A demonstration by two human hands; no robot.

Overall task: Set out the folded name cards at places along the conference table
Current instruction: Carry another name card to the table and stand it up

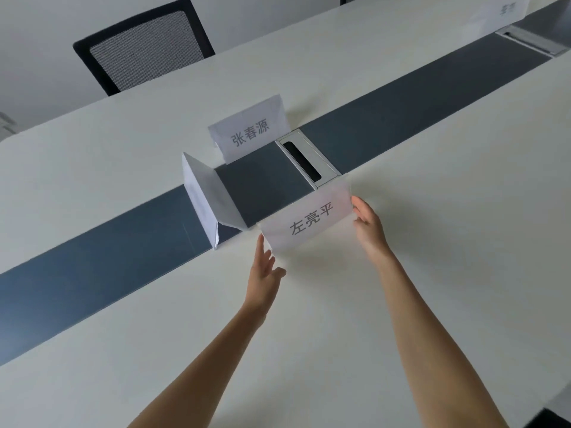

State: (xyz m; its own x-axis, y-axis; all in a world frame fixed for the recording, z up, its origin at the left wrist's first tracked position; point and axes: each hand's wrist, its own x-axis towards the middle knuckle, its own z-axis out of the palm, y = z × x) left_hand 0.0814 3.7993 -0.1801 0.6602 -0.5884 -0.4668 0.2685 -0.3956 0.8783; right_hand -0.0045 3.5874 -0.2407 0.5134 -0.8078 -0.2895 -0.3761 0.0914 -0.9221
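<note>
Standing between both hands, the name card printed 左亮平 [309,219] rests on the white conference table [432,242] at the edge of the grey centre strip [92,267]. The left hand [265,273] is released, fingertips touching the card's lower left corner. The right hand [369,223], fingers loosely extended, touches its right edge. Beyond the hands stand a second card, 张春源 [250,129], and a side-on folded card [210,199] beside a silver cable port [309,159].

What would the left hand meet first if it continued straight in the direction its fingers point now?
Probably the nearest name card: the left hand points up and away, its fingertips already at that card's lower left corner. Slightly further left, it might instead reach the sideways folded card; depth is unclear.
</note>
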